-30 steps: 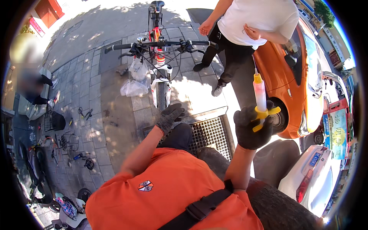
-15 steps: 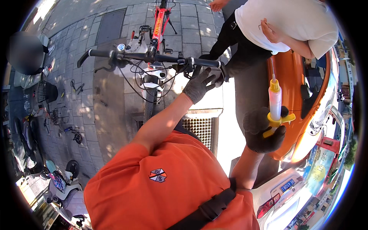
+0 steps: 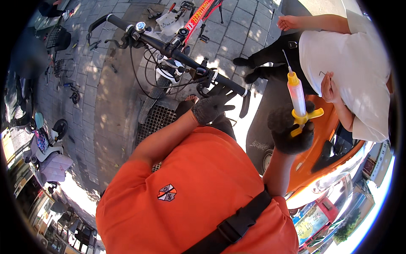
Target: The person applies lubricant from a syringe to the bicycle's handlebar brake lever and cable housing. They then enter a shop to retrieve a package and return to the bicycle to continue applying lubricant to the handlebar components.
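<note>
My left hand (image 3: 212,105), in a dark grey glove, has its fingers spread just below the black handlebar (image 3: 177,50) of a red bicycle (image 3: 198,19), near the right grip, holding nothing. In my gloved right hand (image 3: 291,130) is a large syringe (image 3: 297,97) with a yellow tip and yellow finger flange, held upright with the needle pointing up. My orange shirt and a black shoulder strap fill the lower middle of the view.
A person in a white top and black trousers (image 3: 347,51) stands right of the bicycle. An orange vehicle (image 3: 325,135) sits behind the syringe. A metal drain grate (image 3: 153,120) lies under the front wheel. Tools and small parts (image 3: 69,86) are scattered on the paving at left.
The view has tilted, so the bicycle and handlebar appear shifted. My left hand has dropped slightly off the handlebar. My right hand still holds the syringe upright.
</note>
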The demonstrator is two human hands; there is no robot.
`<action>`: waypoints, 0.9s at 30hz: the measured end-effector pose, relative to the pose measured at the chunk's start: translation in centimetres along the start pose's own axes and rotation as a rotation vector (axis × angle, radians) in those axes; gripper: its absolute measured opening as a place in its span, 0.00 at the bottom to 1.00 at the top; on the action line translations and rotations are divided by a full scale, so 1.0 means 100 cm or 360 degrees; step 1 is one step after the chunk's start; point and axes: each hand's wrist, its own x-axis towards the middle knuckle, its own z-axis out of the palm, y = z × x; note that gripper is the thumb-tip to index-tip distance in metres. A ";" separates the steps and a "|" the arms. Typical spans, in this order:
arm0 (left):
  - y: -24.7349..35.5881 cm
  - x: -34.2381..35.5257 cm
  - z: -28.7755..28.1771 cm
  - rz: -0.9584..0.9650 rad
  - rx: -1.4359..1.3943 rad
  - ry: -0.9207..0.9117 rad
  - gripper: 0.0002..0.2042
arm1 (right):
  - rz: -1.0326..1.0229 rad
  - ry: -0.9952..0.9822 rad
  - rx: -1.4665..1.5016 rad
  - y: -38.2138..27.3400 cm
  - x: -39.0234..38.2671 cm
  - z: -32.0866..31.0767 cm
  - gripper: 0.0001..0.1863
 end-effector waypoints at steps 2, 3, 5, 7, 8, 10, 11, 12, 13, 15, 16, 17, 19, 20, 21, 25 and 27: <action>-0.005 -0.004 0.003 0.0059 0.0125 0.0026 0.35 | 0.0104 -0.0037 0.0043 -0.005 0.012 -0.018 0.24; -0.003 -0.004 0.006 0.0050 -0.0055 0.0088 0.36 | 0.0174 -0.0085 0.0062 -0.009 0.019 -0.027 0.23; -0.008 -0.005 0.014 0.0120 -0.0357 0.0142 0.37 | 0.0319 -0.0255 0.0107 -0.014 0.035 -0.043 0.22; -0.018 -0.002 0.017 0.0284 -0.0585 0.0107 0.39 | 0.0444 -0.0411 0.0165 -0.015 0.048 -0.056 0.21; -0.023 0.005 0.020 0.0374 -0.0669 0.0114 0.39 | 0.0509 -0.0492 0.0277 -0.013 0.054 -0.066 0.23; -0.032 0.017 0.021 0.0521 -0.0761 0.0052 0.39 | 0.0620 -0.0491 0.0283 -0.011 0.061 -0.072 0.23; -0.037 0.024 0.021 0.0586 -0.0810 0.0004 0.38 | 0.0667 -0.0494 0.0282 -0.011 0.066 -0.076 0.24; -0.037 0.027 0.024 0.0621 -0.0855 0.0012 0.36 | 0.0706 -0.0481 0.0245 -0.009 0.070 -0.080 0.23; -0.043 0.030 0.018 0.0637 -0.0833 -0.0003 0.36 | 0.0732 -0.0511 0.0228 -0.009 0.074 -0.080 0.22; -0.052 0.039 0.007 0.0671 -0.0792 -0.0042 0.36 | 0.0790 -0.0588 0.0186 -0.009 0.087 -0.083 0.21; -0.057 0.041 0.002 0.0704 -0.0718 -0.0074 0.35 | 0.0808 -0.0601 0.0195 -0.009 0.094 -0.082 0.21; -0.056 0.044 0.006 0.0727 -0.0701 -0.0051 0.35 | 0.0823 -0.0618 0.0173 -0.008 0.100 -0.080 0.21; -0.051 0.050 0.014 0.0777 -0.0666 -0.0005 0.35 | 0.0846 -0.0689 0.0110 -0.008 0.111 -0.077 0.22; -0.055 0.054 0.014 0.0819 -0.0624 0.0008 0.32 | 0.0873 -0.0738 0.0053 -0.006 0.117 -0.079 0.22; -0.057 0.061 0.009 0.0830 -0.0649 0.0022 0.31 | 0.0875 -0.0730 0.0024 -0.002 0.123 -0.082 0.22; -0.071 0.081 0.011 0.0963 -0.0795 0.0268 0.28 | 0.1029 -0.0682 -0.0045 0.005 0.138 -0.103 0.22; -0.072 0.084 0.016 0.1064 -0.0821 0.0263 0.27 | 0.1135 -0.0746 -0.0060 0.002 0.146 -0.113 0.23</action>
